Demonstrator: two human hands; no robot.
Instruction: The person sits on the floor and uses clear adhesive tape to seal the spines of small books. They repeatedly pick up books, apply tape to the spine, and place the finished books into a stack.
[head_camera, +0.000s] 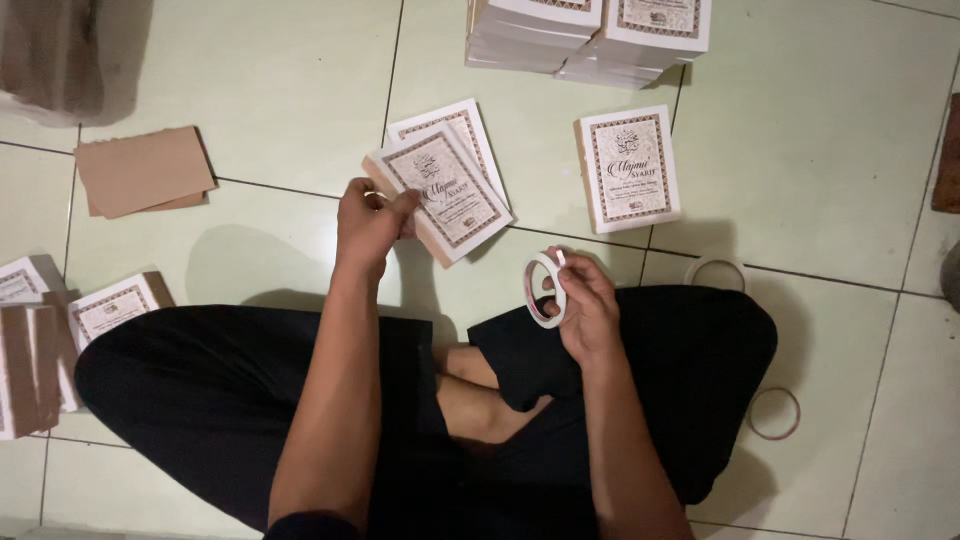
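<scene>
Far left, brown card sheets (143, 170) lie on the tiled floor (820, 160). Left hand (368, 225), its grip pinched together on the edge of a small white booklet (445, 192) lying on the floor. Right hand (585, 305), grip closed around a white tape roll (545, 290), held upright near that booklet. Another booklet (630, 168) beyond; empty tape rings (775, 413) far right.

Top booklet stacks (590, 35) cropped; left books (30, 350) half out of frame

White booklet (443, 192) tilted on tiled floor; white tape roll (545, 290) upright, aloft.
</scene>
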